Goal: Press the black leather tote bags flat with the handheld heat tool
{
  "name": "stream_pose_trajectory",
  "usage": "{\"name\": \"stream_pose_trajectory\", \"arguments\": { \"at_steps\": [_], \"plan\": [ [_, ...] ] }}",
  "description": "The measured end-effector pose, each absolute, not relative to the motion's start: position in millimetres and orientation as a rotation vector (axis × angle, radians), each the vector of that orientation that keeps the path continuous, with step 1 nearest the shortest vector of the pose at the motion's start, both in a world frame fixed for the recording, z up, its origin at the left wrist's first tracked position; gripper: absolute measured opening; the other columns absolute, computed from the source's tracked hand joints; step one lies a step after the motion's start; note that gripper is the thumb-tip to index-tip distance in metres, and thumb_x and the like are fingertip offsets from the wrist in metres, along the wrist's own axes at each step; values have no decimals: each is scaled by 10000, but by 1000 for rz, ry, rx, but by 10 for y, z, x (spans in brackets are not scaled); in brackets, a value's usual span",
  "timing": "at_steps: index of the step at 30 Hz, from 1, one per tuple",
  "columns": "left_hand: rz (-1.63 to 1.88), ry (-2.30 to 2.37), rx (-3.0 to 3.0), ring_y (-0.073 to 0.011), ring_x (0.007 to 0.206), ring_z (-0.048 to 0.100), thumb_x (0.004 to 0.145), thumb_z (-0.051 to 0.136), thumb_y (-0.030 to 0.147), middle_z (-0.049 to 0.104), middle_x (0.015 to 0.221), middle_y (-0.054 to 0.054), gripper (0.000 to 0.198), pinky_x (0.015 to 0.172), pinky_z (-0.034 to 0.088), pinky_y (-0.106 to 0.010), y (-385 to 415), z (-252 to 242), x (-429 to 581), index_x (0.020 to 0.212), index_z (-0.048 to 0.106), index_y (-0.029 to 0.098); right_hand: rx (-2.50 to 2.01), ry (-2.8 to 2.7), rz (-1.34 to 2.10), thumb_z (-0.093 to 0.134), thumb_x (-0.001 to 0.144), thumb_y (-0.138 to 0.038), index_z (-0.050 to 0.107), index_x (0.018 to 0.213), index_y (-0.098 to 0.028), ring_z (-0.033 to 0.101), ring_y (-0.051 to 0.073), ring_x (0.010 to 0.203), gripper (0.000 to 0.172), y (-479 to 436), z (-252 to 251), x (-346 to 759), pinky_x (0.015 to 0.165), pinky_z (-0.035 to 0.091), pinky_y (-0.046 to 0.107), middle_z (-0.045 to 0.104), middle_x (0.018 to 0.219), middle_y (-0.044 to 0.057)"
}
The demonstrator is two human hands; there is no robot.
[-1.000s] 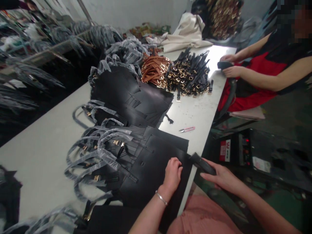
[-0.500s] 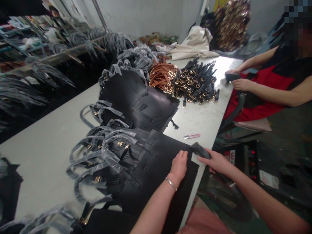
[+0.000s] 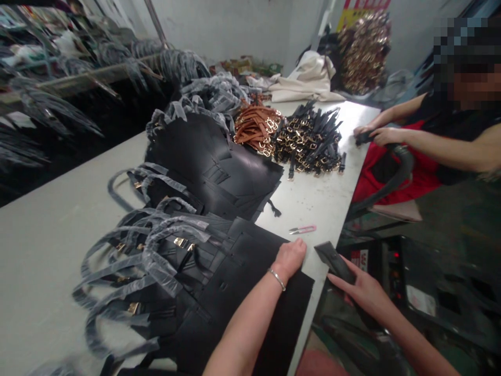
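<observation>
My left hand, with a silver bracelet at the wrist, has its fingers curled at the far right edge of a black leather bag panel. What its fingertips hold, if anything, is hidden. Off the table's edge, my right hand grips a black strap near its flat end, thumb on one side and fingers on the other. The strap's end points toward my left hand, apart from it. Just beyond the panel lie pink-handled thread snips.
Panels with plastic-wrapped handles cover the table's left middle. Farther back are stacked black panels, brown buckled straps and black buckled straps. A co-worker at right handles a black strap. A dark machine stands right of the table.
My left hand has slid a little toward the panel's far right edge. My right hand has shifted right with the strap, whose end now lies farther from the panel. The view has shifted slightly.
</observation>
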State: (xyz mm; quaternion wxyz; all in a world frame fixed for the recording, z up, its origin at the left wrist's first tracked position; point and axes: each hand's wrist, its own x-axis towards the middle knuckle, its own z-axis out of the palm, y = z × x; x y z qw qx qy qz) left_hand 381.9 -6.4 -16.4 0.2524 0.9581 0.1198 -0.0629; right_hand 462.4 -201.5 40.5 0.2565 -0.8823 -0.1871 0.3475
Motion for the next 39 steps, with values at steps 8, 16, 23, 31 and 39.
{"name": "stream_pose_trajectory", "arguments": {
  "at_steps": [8, 16, 23, 31, 39],
  "plan": [
    [-222, 587, 2487, -219, 891, 629, 899, 332, 36, 627, 999, -152, 300, 766, 500, -336, -216, -121, 3893, 987, 612, 96, -2451, -481, 916, 583, 801, -553, 404, 1420, -160, 632, 209, 435, 755, -2042, 409, 4613, 450, 431, 260, 601, 420, -63],
    [-184, 670, 2157, -158, 660, 575, 846, 458, 141, 628, 683, -50, 235, 622, 418, -257, -240, -192, 3753, 685, 629, 146, -2393, -538, 957, 614, 799, -527, 385, 1435, -192, 614, 204, 427, 754, -2036, 383, 4644, 438, 418, 252, 581, 415, -71],
    [17, 629, 2004, -144, 780, 535, 858, 421, 130, 587, 809, -13, 192, 727, 432, -253, -240, -81, 3400, 740, 569, 165, -2286, -519, 1110, 641, 775, -497, 392, 1431, -192, 569, 168, 398, 765, -2068, 512, 4607, 390, 386, 222, 570, 453, -75],
    [224, 564, 2270, -202, 1104, 498, 889, 423, 62, 544, 1203, -79, 259, 957, 456, -384, -450, -269, 2943, 1062, 562, 197, -2180, -549, 1308, 649, 779, -445, 483, 1365, -170, 545, 125, 357, 668, -1826, 454, 4643, 339, 384, 196, 605, 545, -45],
    [258, 556, 2370, -204, 1121, 505, 935, 381, 116, 547, 1230, -77, 255, 978, 458, -382, -478, -287, 2917, 1110, 547, 200, -2157, -569, 1432, 685, 763, -419, 577, 1240, -160, 534, 110, 345, 554, -1756, 590, 4663, 316, 367, 174, 594, 529, -41]
  ]
}}
